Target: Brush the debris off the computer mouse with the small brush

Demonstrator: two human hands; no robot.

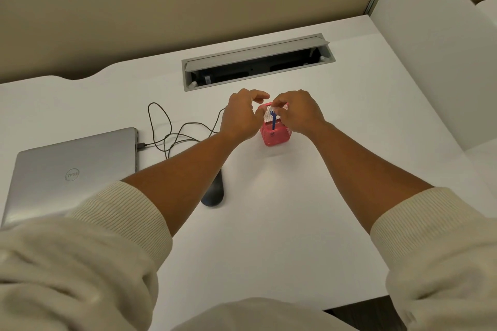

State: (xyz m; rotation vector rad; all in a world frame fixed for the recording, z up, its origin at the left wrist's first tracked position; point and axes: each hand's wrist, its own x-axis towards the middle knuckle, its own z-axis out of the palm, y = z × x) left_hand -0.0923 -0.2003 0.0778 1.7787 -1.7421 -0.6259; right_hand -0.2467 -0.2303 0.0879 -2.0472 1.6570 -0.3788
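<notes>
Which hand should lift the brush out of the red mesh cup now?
Right. The right hand already pinches the brush at its top, inside the red mesh cup. The left hand only steadies the cup's side.

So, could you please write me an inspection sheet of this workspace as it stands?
Surface: white desk, with an open cable hatch at the back.
Job's things: blue brush stands in a red mesh cup; dark mouse lies partly under the left forearm.
Clutter: shut laptop at the left.
Grips: right hand pinches the brush's top; left hand is at the cup's side, fingers curled, contact unclear.
Cables: one black cable loops loosely from the laptop's side.
Surroundings: beige partition behind, white panel on the right.
</notes>
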